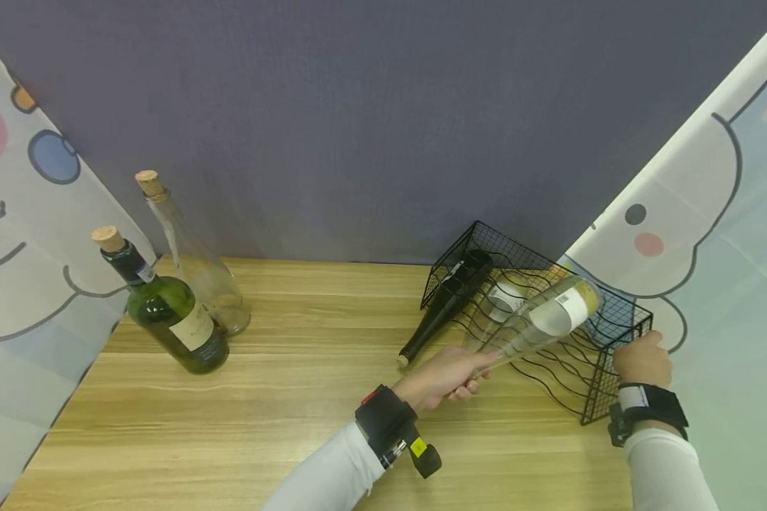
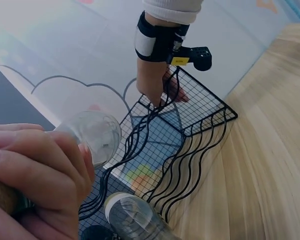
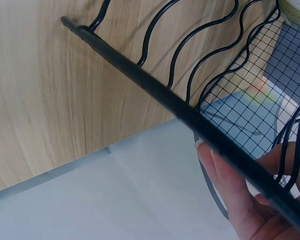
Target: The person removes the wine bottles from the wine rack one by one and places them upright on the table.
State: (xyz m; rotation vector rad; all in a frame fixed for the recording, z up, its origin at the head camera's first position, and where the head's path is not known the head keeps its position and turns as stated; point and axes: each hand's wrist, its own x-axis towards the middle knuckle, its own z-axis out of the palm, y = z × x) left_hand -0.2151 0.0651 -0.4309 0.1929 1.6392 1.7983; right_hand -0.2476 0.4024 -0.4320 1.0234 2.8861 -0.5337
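My left hand (image 1: 441, 380) grips a clear glass bottle (image 1: 524, 330) by the neck. The bottle slants over the black wire wine rack (image 1: 604, 383), its white-labelled base toward the back right. A cork (image 2: 1, 197) shows under the curled fingers in the left wrist view. At the rack's right end, my right hand (image 1: 644, 358) holds the wire side, with fingers (image 3: 225, 175) on one side of the bar and the thumb on the other. A dark bottle (image 1: 450, 301) and another clear bottle (image 1: 498, 301) lie in the rack.
A green corked bottle (image 1: 179, 316) and a clear corked bottle (image 1: 207, 277) stand upright at the left of the wooden table (image 1: 198, 440). A grey panel (image 1: 332, 128) rises behind, and patterned white sheets (image 1: 741, 298) flank both sides.
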